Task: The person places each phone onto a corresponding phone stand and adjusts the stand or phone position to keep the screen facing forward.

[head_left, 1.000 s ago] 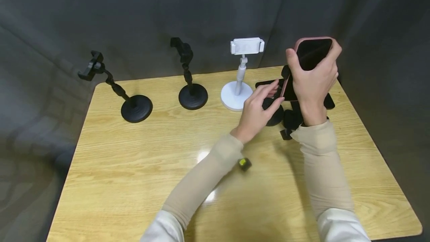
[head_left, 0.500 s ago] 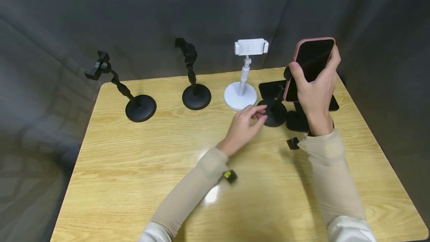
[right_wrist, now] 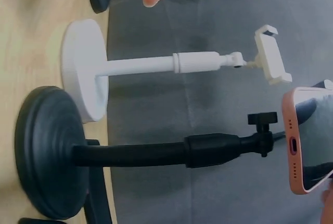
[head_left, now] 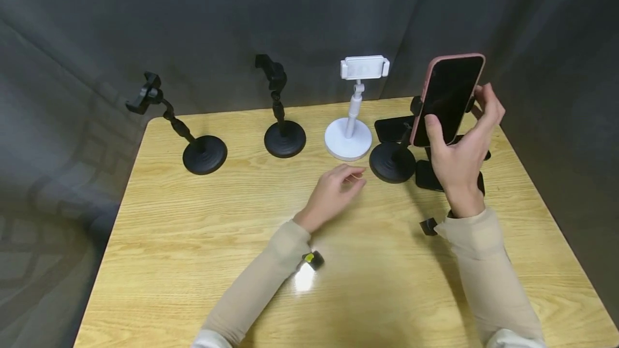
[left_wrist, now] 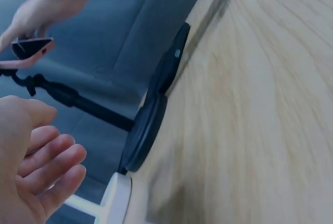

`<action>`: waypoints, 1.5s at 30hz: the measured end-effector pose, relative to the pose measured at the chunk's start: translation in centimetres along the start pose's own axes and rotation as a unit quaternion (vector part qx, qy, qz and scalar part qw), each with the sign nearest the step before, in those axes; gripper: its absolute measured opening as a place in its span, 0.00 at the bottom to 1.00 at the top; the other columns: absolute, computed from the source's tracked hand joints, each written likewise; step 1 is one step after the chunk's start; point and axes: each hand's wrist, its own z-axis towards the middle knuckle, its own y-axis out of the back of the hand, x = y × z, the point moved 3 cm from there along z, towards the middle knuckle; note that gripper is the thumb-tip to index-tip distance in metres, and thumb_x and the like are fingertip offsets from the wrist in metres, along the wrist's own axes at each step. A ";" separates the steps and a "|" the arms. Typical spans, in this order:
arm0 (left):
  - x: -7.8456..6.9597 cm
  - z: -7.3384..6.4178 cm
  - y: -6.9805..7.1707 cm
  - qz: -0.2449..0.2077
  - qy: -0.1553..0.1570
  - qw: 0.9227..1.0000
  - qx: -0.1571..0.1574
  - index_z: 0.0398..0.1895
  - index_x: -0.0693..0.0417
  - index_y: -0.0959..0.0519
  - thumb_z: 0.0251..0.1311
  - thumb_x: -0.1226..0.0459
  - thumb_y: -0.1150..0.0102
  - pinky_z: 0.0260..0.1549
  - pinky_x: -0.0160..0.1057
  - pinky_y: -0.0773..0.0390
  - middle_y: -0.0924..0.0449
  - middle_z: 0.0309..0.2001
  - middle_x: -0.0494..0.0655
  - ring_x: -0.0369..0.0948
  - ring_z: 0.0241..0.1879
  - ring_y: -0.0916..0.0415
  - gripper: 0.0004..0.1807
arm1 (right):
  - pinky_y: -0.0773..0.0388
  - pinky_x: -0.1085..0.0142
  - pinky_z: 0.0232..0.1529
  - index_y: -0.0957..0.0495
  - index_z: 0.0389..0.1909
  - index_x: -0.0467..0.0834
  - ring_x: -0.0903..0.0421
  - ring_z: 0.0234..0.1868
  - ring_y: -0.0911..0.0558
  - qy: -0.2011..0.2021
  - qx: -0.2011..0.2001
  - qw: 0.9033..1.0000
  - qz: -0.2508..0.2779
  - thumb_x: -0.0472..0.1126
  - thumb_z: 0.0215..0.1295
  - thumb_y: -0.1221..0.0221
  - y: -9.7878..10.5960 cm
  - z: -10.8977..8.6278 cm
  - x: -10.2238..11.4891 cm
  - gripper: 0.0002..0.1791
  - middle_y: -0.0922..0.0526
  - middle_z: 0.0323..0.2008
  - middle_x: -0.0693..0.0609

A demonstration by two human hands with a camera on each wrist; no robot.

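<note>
A pink-cased smartphone [head_left: 450, 98] sits upright, tilted, in the clamp of a black round-based phone stand [head_left: 393, 162] at the right. My right hand [head_left: 459, 157] is at the phone's lower right; its thumb overlaps the dark screen and its loosely bent fingers stand off the right edge, by the clamp. In the right wrist view the stand's black pole [right_wrist: 140, 155] rises to the back of the phone [right_wrist: 312, 138]. My left hand [head_left: 331, 195] hovers left of that stand's base, fingers loosely curled with nothing in them; its palm side shows in the left wrist view.
A white phone stand [head_left: 348, 138] stands close left of the black one. Two more black stands [head_left: 285, 138] [head_left: 205, 154] are farther left. Several dark phones [head_left: 427, 176] lie on the wooden table [head_left: 193, 262] behind and beside the right stand. Dark curtains hang behind.
My left hand has drawn back from the phone and stand, down and to the left. The right hand has loosened and slid lower on the phone, which stays up on the stand.
</note>
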 end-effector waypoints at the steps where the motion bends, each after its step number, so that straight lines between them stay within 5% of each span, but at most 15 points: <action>1: 0.2 -0.1 0.1 -0.001 0.003 1.000 -0.002 0.56 0.64 0.17 0.70 0.65 0.36 0.50 0.27 0.19 0.13 0.46 0.52 0.43 0.44 0.15 0.15 | 0.36 0.63 0.70 0.38 0.71 0.36 0.55 0.68 0.33 0.009 -0.015 1.000 0.001 0.64 0.59 0.35 0.0 -0.2 0.3 0.49 0.31 0.66 0.49; 6: 0.7 -0.6 0.7 -0.010 0.017 1.000 -0.003 0.56 0.63 0.17 0.70 0.65 0.36 0.51 0.28 0.18 0.13 0.47 0.52 0.43 0.45 0.15 0.16 | 0.34 0.59 0.65 0.31 0.59 0.33 0.47 0.63 0.30 0.058 -0.078 0.995 0.008 0.54 0.56 0.35 0.0 -1.7 1.3 0.37 0.27 0.59 0.46; 18: 1.9 -1.8 1.0 0.006 0.040 0.999 -0.002 0.55 0.63 0.16 0.70 0.63 0.36 0.51 0.33 0.17 0.13 0.46 0.52 0.44 0.44 0.15 0.16 | 0.30 0.55 0.64 0.26 0.47 0.28 0.41 0.54 0.25 0.124 -0.089 0.988 0.028 0.49 0.62 0.36 -0.3 -5.2 0.6 0.27 0.21 0.49 0.35; 27: 2.4 -2.3 1.4 -0.023 0.059 0.998 -0.008 0.55 0.64 0.16 0.70 0.65 0.36 0.50 0.32 0.17 0.13 0.47 0.53 0.44 0.44 0.15 0.15 | 0.30 0.62 0.62 0.26 0.47 0.26 0.46 0.55 0.24 0.142 -0.040 0.988 0.051 0.50 0.68 0.37 -1.2 -6.8 1.1 0.28 0.23 0.47 0.30; 36: 2.9 -2.5 1.9 -0.031 0.073 0.997 -0.013 0.54 0.64 0.16 0.69 0.66 0.37 0.48 0.33 0.16 0.12 0.47 0.54 0.45 0.44 0.14 0.14 | 0.28 0.65 0.60 0.23 0.46 0.27 0.36 0.48 0.23 0.182 0.001 0.982 0.052 0.48 0.69 0.37 -2.1 -8.5 0.6 0.24 0.20 0.44 0.31; 45: 4.0 -1.6 2.6 -0.026 0.092 0.992 -0.080 0.54 0.67 0.17 0.70 0.67 0.38 0.50 0.38 0.15 0.13 0.46 0.56 0.47 0.45 0.14 0.14 | 0.26 0.48 0.44 0.19 0.50 0.31 0.36 0.44 0.21 0.210 0.148 0.966 -0.001 0.44 0.69 0.41 -3.4 -9.8 -0.4 0.19 0.18 0.47 0.34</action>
